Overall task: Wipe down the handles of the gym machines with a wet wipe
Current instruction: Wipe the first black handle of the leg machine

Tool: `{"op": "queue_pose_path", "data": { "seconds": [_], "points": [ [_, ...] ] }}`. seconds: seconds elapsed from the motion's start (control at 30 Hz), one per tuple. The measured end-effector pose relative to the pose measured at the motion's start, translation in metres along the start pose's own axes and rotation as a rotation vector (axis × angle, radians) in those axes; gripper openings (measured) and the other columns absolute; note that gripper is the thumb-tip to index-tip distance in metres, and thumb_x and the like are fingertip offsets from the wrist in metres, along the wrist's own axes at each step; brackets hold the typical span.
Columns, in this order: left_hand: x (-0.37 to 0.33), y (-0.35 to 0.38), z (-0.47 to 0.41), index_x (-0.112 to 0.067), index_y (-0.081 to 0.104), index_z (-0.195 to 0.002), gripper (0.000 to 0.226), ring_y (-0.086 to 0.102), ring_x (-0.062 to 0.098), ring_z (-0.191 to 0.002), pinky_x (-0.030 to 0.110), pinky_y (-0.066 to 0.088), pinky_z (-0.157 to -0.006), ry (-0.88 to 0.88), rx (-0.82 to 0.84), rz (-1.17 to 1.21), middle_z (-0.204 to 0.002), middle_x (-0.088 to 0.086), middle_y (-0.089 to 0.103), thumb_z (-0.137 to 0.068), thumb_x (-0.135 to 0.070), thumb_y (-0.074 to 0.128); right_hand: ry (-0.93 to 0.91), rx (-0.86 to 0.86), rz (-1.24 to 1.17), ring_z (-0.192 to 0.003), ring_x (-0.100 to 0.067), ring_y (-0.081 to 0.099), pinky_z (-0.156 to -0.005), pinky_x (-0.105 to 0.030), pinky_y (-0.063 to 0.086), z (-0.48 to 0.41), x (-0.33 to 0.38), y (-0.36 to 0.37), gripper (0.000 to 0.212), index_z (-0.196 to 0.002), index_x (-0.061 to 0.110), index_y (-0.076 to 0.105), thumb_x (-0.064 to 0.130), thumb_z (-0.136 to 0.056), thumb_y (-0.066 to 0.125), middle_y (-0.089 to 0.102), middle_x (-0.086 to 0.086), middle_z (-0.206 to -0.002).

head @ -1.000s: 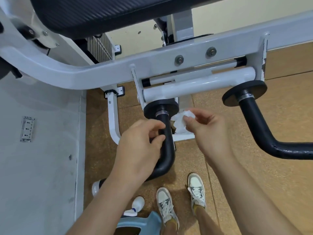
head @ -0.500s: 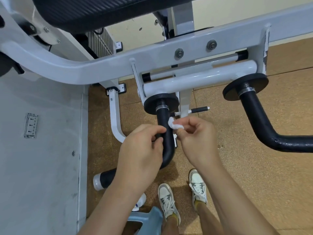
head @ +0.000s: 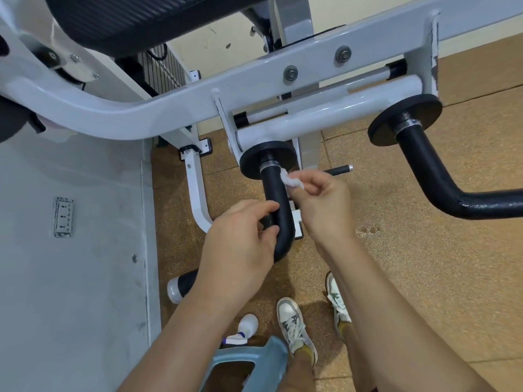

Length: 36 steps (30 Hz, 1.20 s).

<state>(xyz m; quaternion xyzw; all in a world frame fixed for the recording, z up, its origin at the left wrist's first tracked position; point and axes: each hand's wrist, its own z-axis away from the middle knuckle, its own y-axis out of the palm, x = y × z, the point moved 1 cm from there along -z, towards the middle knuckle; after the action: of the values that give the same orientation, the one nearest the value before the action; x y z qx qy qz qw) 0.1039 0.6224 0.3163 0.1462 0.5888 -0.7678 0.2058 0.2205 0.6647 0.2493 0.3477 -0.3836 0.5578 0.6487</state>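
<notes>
A black curved handle point(head: 278, 210) hangs from a black disc under the white machine frame point(head: 175, 108). My left hand point(head: 240, 250) grips the handle at its bend, thumb and fingers curled round it. My right hand point(head: 322, 205) pinches a crumpled white wet wipe point(head: 291, 181) and presses it against the handle's upper part, just below the metal collar. The handle's lower end, with a white cap point(head: 174, 291), shows past my left wrist. A second black handle point(head: 435, 179) hangs at the right, untouched.
A white spray bottle point(head: 244, 328) lies on the cork-coloured floor by a blue stool point(head: 254, 360) and my shoes point(head: 294, 329). A grey wall with a socket point(head: 63, 217) fills the left. A black padded seat point(head: 141, 21) is overhead. A small black pin point(head: 338, 169) sticks out behind my right hand.
My right hand bunched the wipe smaller and brought it from beside the handle onto its upper part. My left hand kept its hold on the bend.
</notes>
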Motion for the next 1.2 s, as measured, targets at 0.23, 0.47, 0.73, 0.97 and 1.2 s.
{"op": "queue_pose_path", "data": {
  "seconds": [0.23, 0.47, 0.73, 0.97, 1.2],
  "points": [
    [0.002, -0.001, 0.003, -0.023, 0.061, -0.124, 0.038, 0.057, 0.006, -0.093, 0.022, 0.046, -0.086, 0.042, 0.024, 0.025, -0.119, -0.01, 0.061, -0.088, -0.013, 0.061, -0.096, -0.163, 0.182, -0.075, -0.011, 0.068, -0.072, -0.042, 0.056, 0.058, -0.027, -0.009, 0.014, -0.083, 0.025, 0.071, 0.012, -0.086, 0.065, 0.071, 0.009, -0.074],
    [0.013, -0.003, 0.012, -0.023, 0.061, -0.125, 0.037, 0.048, 0.003, -0.085, 0.019, 0.042, -0.082, 0.107, 0.032, 0.038, -0.113, -0.01, 0.062, -0.09, -0.011, 0.057, -0.023, -0.351, -0.152, -0.076, 0.0, 0.069, -0.068, -0.017, 0.051, 0.091, -0.033, 0.012, 0.029, -0.089, 0.031, 0.072, 0.004, -0.087, 0.063, 0.073, 0.017, -0.076],
    [0.026, -0.009, 0.027, -0.024, 0.068, -0.114, 0.032, 0.059, 0.016, -0.1, 0.039, 0.05, -0.088, 0.229, 0.051, 0.02, -0.107, -0.007, 0.068, -0.088, -0.006, 0.058, -0.031, -0.492, -0.233, -0.068, -0.009, 0.062, -0.06, -0.02, 0.044, 0.104, -0.038, 0.037, 0.025, -0.084, 0.03, 0.061, 0.008, -0.092, 0.052, 0.07, -0.001, -0.082],
    [0.044, -0.011, 0.07, -0.027, 0.072, -0.105, 0.022, 0.042, 0.0, -0.098, 0.004, 0.032, -0.083, 0.236, -0.116, -0.026, -0.104, -0.016, 0.059, -0.086, -0.022, 0.061, -0.02, -0.439, -0.242, -0.06, -0.012, 0.058, -0.057, -0.03, 0.046, 0.146, -0.049, 0.064, 0.015, -0.081, 0.026, 0.059, 0.014, -0.09, 0.06, 0.065, 0.0, -0.07],
    [0.093, -0.035, 0.075, -0.041, 0.068, -0.099, 0.021, 0.052, 0.008, -0.102, 0.031, 0.045, -0.088, -0.04, -0.157, 0.112, -0.099, -0.022, 0.056, -0.083, -0.027, 0.066, -0.024, -0.381, -0.075, -0.053, -0.008, 0.047, -0.057, -0.028, 0.041, 0.154, -0.052, 0.082, 0.018, -0.075, 0.029, 0.054, 0.022, -0.089, 0.061, 0.053, 0.01, -0.055]
  ]
}}
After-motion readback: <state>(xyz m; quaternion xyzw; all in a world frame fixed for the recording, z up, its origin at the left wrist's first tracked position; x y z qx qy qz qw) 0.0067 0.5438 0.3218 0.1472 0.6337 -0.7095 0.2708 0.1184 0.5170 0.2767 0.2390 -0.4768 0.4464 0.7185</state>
